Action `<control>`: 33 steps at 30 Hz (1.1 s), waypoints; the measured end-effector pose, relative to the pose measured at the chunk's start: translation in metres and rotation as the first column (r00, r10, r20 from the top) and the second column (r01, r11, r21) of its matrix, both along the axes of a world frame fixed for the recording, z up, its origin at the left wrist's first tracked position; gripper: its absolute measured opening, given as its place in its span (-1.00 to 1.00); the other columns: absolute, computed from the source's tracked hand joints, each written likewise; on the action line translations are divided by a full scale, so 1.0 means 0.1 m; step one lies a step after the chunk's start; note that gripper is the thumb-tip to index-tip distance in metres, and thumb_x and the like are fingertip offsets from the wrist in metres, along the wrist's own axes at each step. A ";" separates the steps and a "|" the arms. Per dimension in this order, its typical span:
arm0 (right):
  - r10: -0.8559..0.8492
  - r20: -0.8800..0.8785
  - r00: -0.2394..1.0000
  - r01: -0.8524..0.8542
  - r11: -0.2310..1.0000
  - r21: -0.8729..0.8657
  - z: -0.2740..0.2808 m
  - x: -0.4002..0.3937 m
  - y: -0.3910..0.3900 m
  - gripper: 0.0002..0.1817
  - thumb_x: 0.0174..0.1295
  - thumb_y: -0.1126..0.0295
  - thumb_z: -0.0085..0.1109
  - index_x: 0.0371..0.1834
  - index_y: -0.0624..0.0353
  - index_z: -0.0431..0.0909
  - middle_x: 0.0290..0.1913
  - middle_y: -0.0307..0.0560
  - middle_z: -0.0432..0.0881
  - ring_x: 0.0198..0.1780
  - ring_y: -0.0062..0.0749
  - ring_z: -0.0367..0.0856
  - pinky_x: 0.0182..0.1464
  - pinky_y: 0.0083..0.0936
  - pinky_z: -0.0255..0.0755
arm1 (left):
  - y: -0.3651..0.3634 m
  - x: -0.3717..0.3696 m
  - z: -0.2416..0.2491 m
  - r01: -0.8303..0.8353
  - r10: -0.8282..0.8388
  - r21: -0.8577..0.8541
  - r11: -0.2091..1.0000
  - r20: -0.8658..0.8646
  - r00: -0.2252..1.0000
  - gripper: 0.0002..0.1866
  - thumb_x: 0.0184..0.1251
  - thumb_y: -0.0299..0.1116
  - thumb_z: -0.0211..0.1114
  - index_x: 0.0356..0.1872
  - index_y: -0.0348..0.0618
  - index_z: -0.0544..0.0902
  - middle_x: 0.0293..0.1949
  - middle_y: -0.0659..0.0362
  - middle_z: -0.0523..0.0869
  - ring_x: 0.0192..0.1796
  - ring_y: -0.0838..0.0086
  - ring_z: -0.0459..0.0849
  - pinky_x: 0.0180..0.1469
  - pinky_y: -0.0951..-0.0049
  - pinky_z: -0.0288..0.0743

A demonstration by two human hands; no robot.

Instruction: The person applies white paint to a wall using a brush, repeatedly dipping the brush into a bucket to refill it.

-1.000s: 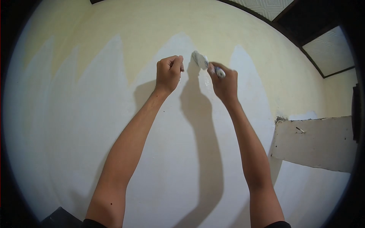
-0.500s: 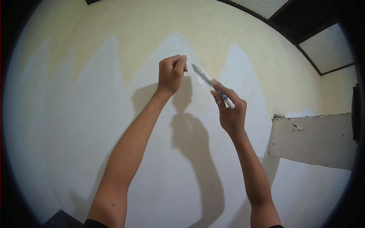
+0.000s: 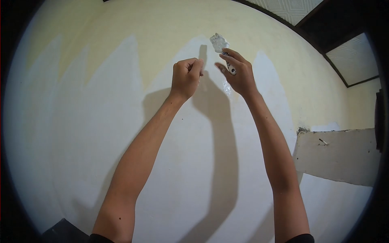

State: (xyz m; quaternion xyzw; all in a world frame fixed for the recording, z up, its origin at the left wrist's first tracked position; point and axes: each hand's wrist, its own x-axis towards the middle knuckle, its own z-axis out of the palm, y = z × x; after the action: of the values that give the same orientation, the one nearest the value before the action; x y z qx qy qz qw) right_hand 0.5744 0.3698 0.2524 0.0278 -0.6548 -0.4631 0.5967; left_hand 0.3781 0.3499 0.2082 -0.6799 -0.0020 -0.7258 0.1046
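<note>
My right hand (image 3: 240, 73) grips a paintbrush (image 3: 219, 43) by its pale handle, which has a hole in the end. White paint coats the brush head, which is up near the top of a white painted peak, over the yellow part of the wall (image 3: 162, 18). To its left my left hand (image 3: 186, 79) is raised in a closed fist in front of the white paint (image 3: 174, 182). Whatever the fist may hold is hidden by the fingers. A wet, shiny paint patch (image 3: 227, 87) shows just below my right hand.
A grey-white board (image 3: 336, 154) with a nail-like piece (image 3: 323, 141) juts out at the right. Dark trim and textured ceiling panels (image 3: 350, 56) are at the upper right. Some dark object (image 3: 63, 231) stands at the lower left.
My right hand has moved up with the paintbrush, from beside the wet patch to above it, and the brush head now points upward. My left fist has hardly moved.
</note>
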 end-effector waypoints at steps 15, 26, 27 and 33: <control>-0.119 0.120 0.986 0.133 0.984 -0.119 -0.24 0.21 0.08 -0.65 0.32 0.66 0.19 0.17 0.30 0.66 0.31 0.07 0.64 0.29 -0.01 0.64 0.25 -0.23 0.63 | -0.05 -0.04 0.00 -0.035 0.036 0.035 0.999 -0.010 0.999 -0.51 0.53 -0.22 0.16 -0.68 -0.21 0.49 -0.70 0.28 0.45 -0.68 0.66 0.40 -0.61 0.56 0.25; -0.283 0.222 0.933 0.324 0.929 -0.179 -1.31 0.75 0.01 -0.54 0.15 0.71 0.17 0.19 0.37 0.58 0.40 0.00 0.55 0.32 0.05 0.55 0.27 -0.18 0.59 | 0.10 0.14 -0.07 0.003 -0.004 -0.022 1.000 -0.023 1.000 -0.52 0.53 -0.23 0.15 -0.68 -0.18 0.48 -0.67 0.28 0.48 -0.67 0.67 0.41 -0.60 0.55 0.26; -0.292 0.230 0.929 0.337 0.922 -0.191 -1.43 0.79 -0.01 -0.54 0.14 0.71 0.17 0.17 0.37 0.59 0.40 0.00 0.55 0.31 0.05 0.55 0.26 -0.19 0.60 | 0.11 0.16 -0.08 0.004 -0.004 -0.028 1.000 -0.020 1.000 -0.53 0.53 -0.24 0.15 -0.68 -0.18 0.48 -0.67 0.28 0.48 -0.67 0.67 0.41 -0.60 0.55 0.26; -0.255 0.258 0.932 0.333 0.883 -0.331 -1.82 0.91 -0.38 -0.56 0.16 0.76 0.16 0.16 0.38 0.60 0.35 0.04 0.60 0.29 0.04 0.59 0.21 -0.20 0.64 | 0.07 0.32 -0.10 0.051 -0.051 0.005 0.999 0.010 0.999 -0.49 0.49 -0.25 0.14 -0.73 -0.23 0.41 -0.78 0.29 0.37 -0.70 0.67 0.31 -0.60 0.49 0.17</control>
State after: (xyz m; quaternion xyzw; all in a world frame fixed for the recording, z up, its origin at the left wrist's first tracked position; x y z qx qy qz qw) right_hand 0.6649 0.3322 0.0708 -0.1371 -0.7849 -0.4117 0.4423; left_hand 0.4098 0.3565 0.1979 -0.6758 0.0165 -0.7317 0.0876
